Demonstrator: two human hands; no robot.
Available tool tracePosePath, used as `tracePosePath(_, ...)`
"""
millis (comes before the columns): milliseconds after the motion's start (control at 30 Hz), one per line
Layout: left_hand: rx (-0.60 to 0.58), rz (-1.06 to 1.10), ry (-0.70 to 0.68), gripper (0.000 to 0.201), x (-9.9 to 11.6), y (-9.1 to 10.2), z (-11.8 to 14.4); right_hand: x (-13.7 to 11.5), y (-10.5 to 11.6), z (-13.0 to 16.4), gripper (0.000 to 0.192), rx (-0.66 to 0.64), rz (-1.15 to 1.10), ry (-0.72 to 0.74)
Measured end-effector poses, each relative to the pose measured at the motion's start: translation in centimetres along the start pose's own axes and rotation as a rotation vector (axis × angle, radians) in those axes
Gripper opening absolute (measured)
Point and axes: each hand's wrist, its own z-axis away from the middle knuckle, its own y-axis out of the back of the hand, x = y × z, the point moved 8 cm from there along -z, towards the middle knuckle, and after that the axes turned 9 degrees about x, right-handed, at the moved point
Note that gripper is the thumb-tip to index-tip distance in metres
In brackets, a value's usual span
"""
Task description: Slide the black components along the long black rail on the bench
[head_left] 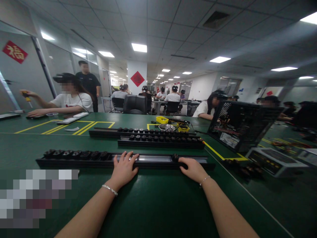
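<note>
Block row (85,154): seated side by side in the left part of the near rail (155,164); the channel walls presumably keep the blocks in line.
Left hand (124,168): my grip here is open, fingers spread across the rail just right of the row; I judge the pose serves to steady the rail against sliding.
Rear rails (148,144): two, loaded with similar blocks, lying roughly parallel behind the near one on the green tabletop (153,205); probably set back to give my arms room.
Single block (175,157): in the near rail's channel, well apart from the row, at my right fingertips.
Right hand (194,170): forefinger at the block's right side, thumb low by the rail's front wall; whether this grip is closed on the block I cannot tell. The pose would suit guiding it along the channel.
Computer case (237,129): upright and open-sided, beyond the rails.
Power supply (274,160): flat on the tabletop, right of my right hand.
Row finish: black and knobbly, paler glints on some tops; finer detail too small for me.
Rail finish: long, straight, matt black walls; bright silvery strip exposed between my hands.
Single-block finish: dark, compact, partly hidden by my fingers.
</note>
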Motion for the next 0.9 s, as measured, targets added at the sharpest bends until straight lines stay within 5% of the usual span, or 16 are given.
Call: tracePosePath(900, -0.009, -0.002, 0.007, 0.053, 0.1, 0.2, 0.0, 2.5, 0.6, 0.3, 0.025, 0.12, -0.125, -0.184)
